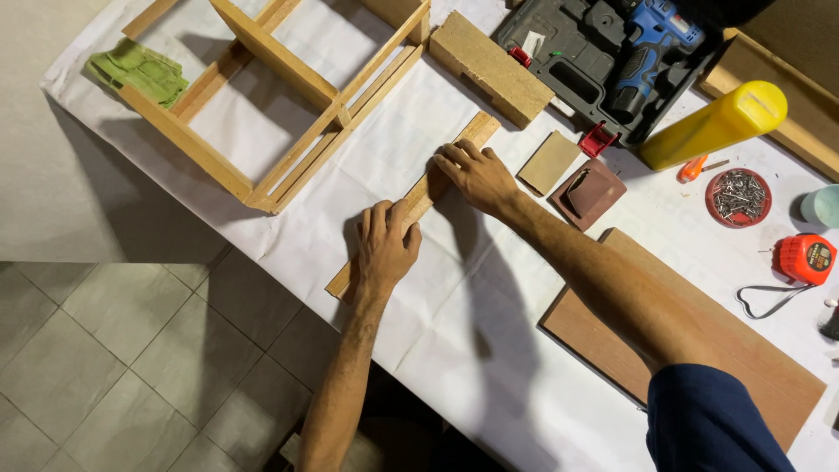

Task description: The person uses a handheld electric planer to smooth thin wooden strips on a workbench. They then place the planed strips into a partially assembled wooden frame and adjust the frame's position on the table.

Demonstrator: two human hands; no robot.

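Wooden slat (418, 199) is laid diagonally on the white-covered table (454, 350), pinned flat near its lower end by the left hand (383, 246), palm down with fingers together and lightly spread over it. Further along, the right hand (476, 175) is pressed on the slat's upper half, fingers extended flat, nothing gripped. Beyond are seen a wooden frame (288, 96), a chipboard block (489, 65) and a drill case (612, 61).
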